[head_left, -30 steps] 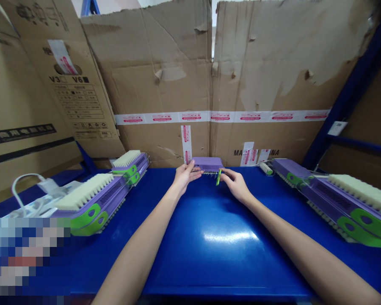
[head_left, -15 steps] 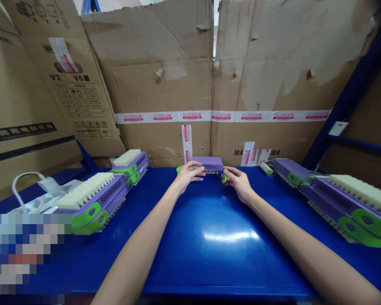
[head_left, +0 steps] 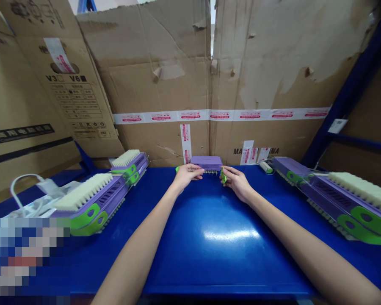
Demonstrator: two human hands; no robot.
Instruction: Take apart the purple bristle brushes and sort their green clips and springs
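At the far end of the blue table, a purple brush [head_left: 206,161] stands against the cardboard with bristles showing along its underside. My left hand [head_left: 188,175] is in front of its left part, thumb and fingers drawn together; what they pinch, if anything, is too small to make out. A bit of green [head_left: 177,169] shows just behind that hand. To the right, my right hand [head_left: 236,181] holds a small green piece [head_left: 223,175] between thumb and fingers, near the brush's right end. Whether this piece is joined to the brush, I cannot tell.
Stacked purple-and-green brushes with cream bristles line the left side [head_left: 89,197] and right side [head_left: 352,201]. A white cable [head_left: 19,182] and plug lie at left. Cardboard sheets [head_left: 158,89] wall off the back. A blue post [head_left: 339,97] rises at right.
The fingers of my left hand have drawn closer together. The green piece in my right hand has turned slightly. The view has shifted a little.
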